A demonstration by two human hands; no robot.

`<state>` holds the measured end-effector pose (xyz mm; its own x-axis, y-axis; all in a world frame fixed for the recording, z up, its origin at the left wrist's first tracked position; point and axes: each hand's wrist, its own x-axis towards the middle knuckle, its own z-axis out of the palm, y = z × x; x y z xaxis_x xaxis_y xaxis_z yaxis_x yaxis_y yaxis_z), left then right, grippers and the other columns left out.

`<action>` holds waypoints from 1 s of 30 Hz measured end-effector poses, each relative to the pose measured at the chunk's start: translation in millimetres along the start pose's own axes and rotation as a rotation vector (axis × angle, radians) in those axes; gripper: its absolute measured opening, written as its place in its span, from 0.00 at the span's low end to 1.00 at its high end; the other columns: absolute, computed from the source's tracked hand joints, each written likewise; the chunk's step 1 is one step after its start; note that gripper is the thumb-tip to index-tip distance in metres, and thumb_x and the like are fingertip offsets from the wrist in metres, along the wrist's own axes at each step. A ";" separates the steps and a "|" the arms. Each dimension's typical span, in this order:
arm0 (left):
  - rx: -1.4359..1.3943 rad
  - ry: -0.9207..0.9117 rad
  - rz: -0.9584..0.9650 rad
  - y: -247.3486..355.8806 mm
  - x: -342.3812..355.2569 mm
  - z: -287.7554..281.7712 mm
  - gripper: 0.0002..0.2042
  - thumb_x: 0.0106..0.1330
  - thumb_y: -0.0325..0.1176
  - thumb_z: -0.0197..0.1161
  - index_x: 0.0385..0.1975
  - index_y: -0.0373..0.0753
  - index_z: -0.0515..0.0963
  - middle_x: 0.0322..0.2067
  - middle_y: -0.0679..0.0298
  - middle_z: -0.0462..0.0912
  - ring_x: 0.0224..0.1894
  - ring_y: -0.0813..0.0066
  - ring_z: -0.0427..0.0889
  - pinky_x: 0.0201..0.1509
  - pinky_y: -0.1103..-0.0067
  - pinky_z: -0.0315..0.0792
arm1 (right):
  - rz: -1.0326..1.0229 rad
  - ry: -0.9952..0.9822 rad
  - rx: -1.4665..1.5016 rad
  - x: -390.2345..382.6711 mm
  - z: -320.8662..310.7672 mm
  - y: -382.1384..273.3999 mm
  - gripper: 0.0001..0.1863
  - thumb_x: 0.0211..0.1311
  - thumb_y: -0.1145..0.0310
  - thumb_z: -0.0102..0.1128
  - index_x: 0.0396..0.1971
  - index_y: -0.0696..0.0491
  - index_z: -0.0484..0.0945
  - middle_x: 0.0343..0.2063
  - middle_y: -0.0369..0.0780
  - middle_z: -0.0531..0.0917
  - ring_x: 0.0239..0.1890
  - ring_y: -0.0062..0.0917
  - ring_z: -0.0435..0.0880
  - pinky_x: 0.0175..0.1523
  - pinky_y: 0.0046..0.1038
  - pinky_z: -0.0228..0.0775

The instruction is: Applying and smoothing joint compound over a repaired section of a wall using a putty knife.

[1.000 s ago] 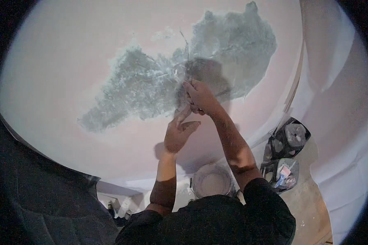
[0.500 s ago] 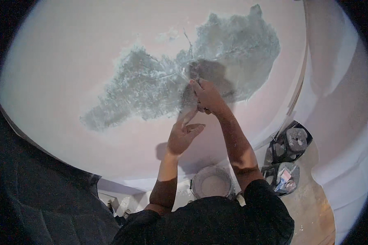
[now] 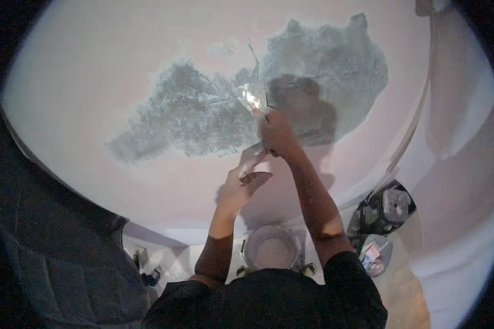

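Observation:
My right hand (image 3: 278, 133) is closed around a putty knife, whose shiny metal blade (image 3: 252, 96) lies over the cracked grey patch (image 3: 170, 112) on the pale pink wall (image 3: 93, 82). Below it, my left hand (image 3: 237, 187) reaches up with thumb spread and fingers extended, close to the underside of my right hand. A narrow pale shape among its fingers is unclear. My shadow falls on the patch to the right of the blade.
A round bucket (image 3: 270, 252) stands by my feet. To the right are black stools (image 3: 395, 204), one carrying small packages (image 3: 374, 256). Dark fabric (image 3: 49, 230) hangs at the left, a white sheet (image 3: 455, 186) at the right. Small dark items (image 3: 151, 277) lie at the lower left.
The blade now shows brightly above my right hand, which has moved slightly right. My left hand sits a little lower, and the shadow on the patch has shifted right.

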<state>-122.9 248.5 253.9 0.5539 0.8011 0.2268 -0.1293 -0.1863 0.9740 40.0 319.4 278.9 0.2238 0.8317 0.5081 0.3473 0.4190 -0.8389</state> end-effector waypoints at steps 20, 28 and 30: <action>-0.050 -0.086 -0.291 -133.4 -143.6 69.5 0.26 0.59 0.26 0.67 0.56 0.35 0.64 0.48 0.58 0.76 0.49 0.71 0.77 0.51 0.74 0.73 | 0.362 -0.121 0.118 -282.1 -24.0 64.3 0.19 0.69 0.56 0.49 0.37 0.60 0.76 0.16 0.44 0.75 0.18 0.31 0.75 0.26 0.33 0.68; -0.174 -0.043 -0.516 -141.8 -221.7 58.2 0.17 0.61 0.33 0.68 0.46 0.32 0.77 0.36 0.61 0.82 0.38 0.72 0.80 0.43 0.76 0.75 | 0.795 -0.195 0.355 -447.4 -19.3 38.0 0.19 0.70 0.52 0.48 0.31 0.53 0.75 0.17 0.32 0.71 0.15 0.17 0.68 0.19 0.22 0.60; -0.142 0.013 -0.476 -120.5 -240.4 54.5 0.14 0.62 0.32 0.67 0.43 0.31 0.79 0.35 0.61 0.82 0.37 0.73 0.81 0.41 0.77 0.75 | 0.637 -0.306 0.107 -470.1 -12.6 39.8 0.18 0.71 0.54 0.47 0.36 0.54 0.76 0.19 0.32 0.72 0.20 0.14 0.67 0.25 0.22 0.61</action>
<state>-195.8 47.3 82.0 0.5689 0.7854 -0.2438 0.0240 0.2805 0.9596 -39.9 -59.5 9.1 0.0826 0.9850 -0.1516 0.1390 -0.1620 -0.9770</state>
